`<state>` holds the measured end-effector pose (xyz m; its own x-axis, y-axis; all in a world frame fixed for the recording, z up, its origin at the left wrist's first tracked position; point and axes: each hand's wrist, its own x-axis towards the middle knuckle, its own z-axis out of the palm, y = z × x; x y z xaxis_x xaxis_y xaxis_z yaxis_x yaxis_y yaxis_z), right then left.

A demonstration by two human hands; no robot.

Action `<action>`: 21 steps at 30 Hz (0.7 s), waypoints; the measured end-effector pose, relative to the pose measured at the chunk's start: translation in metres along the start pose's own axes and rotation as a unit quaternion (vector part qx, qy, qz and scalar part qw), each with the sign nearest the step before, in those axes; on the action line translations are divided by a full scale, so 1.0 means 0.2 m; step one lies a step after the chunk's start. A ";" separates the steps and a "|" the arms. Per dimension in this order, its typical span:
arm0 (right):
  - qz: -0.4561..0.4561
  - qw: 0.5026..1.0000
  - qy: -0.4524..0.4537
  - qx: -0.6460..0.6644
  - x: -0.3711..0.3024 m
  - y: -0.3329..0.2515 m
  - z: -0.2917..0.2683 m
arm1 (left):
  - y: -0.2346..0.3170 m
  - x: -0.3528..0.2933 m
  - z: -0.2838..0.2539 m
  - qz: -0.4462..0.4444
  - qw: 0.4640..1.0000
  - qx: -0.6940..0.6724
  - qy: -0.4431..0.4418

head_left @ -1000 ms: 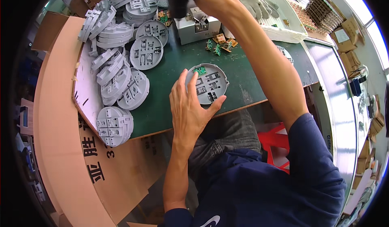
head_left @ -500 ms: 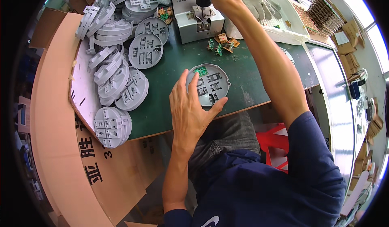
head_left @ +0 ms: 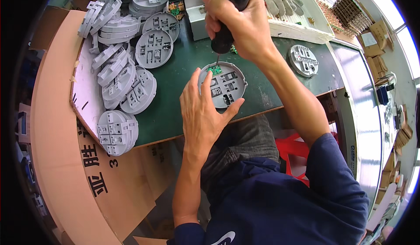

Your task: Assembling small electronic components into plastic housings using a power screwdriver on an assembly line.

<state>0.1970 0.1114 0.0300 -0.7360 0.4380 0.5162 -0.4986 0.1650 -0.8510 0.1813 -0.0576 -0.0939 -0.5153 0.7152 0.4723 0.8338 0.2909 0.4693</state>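
A round grey plastic housing (head_left: 224, 81) lies on the green table in front of me. My left hand (head_left: 200, 107) steadies it, fingers along its left rim and thumb at the lower right edge. A small green circuit board (head_left: 214, 70) sits in the housing's upper left part, with my left index fingertip close by it. My right hand (head_left: 248, 30) is wrapped round a black electric screwdriver (head_left: 223, 38), held upright over the housing. Its thin bit reaches down to the green board; whether a screw is under the tip cannot be made out.
Stacked grey housings (head_left: 117, 85) crowd the left side beside a cardboard box (head_left: 57, 127). A white and grey screw feeder (head_left: 197, 19) stands behind my right hand. A white tray (head_left: 302, 34) with gloves (head_left: 280, 2) is at the back right, a round unit (head_left: 303, 61) in front of it.
My right hand has brought the screwdriver from the screw feeder down toward me, onto the green board. The left hand stays on the housing. The round unit at right is now more exposed.
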 end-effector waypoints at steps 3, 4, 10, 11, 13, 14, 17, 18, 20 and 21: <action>0.007 1.000 -0.007 0.009 -0.02 0.03 0.01 | 0.00 0.00 0.01 0.004 1.000 0.000 0.004; 0.008 1.000 -0.007 0.010 -0.02 0.04 0.01 | 0.00 0.00 0.01 0.003 1.000 0.000 0.004; 0.023 1.000 0.003 -0.004 -0.03 0.04 0.02 | 0.00 -0.01 0.02 0.000 1.000 -0.006 0.013; 0.025 1.000 0.000 0.005 -0.03 0.05 0.02 | 0.00 -0.01 0.02 0.001 1.000 -0.005 0.013; 0.029 0.999 -0.004 0.014 -0.03 0.06 0.02 | 0.00 -0.01 0.01 0.001 1.000 -0.004 0.013; 0.032 0.999 -0.026 0.014 -0.03 0.06 0.01 | 0.00 -0.01 0.01 0.002 1.000 -0.003 0.015; 0.044 0.998 -0.052 0.002 -0.03 0.05 0.01 | 0.00 0.00 0.01 0.006 1.000 0.000 0.014; 0.053 0.997 -0.057 -0.006 -0.03 0.04 0.01 | 0.00 0.00 0.01 0.007 1.000 0.005 0.010; 0.055 0.996 -0.070 0.002 -0.02 0.05 0.01 | 0.00 0.00 0.01 0.005 1.000 0.002 0.012; 0.056 0.995 -0.082 0.011 -0.02 0.06 0.01 | 0.00 0.00 0.01 0.003 1.000 0.000 0.014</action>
<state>0.1935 0.1093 0.0186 -0.8514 0.3016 0.4291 -0.4179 0.1042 -0.9025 0.1826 -0.0565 -0.0951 -0.5161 0.6981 0.4963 0.8366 0.2869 0.4666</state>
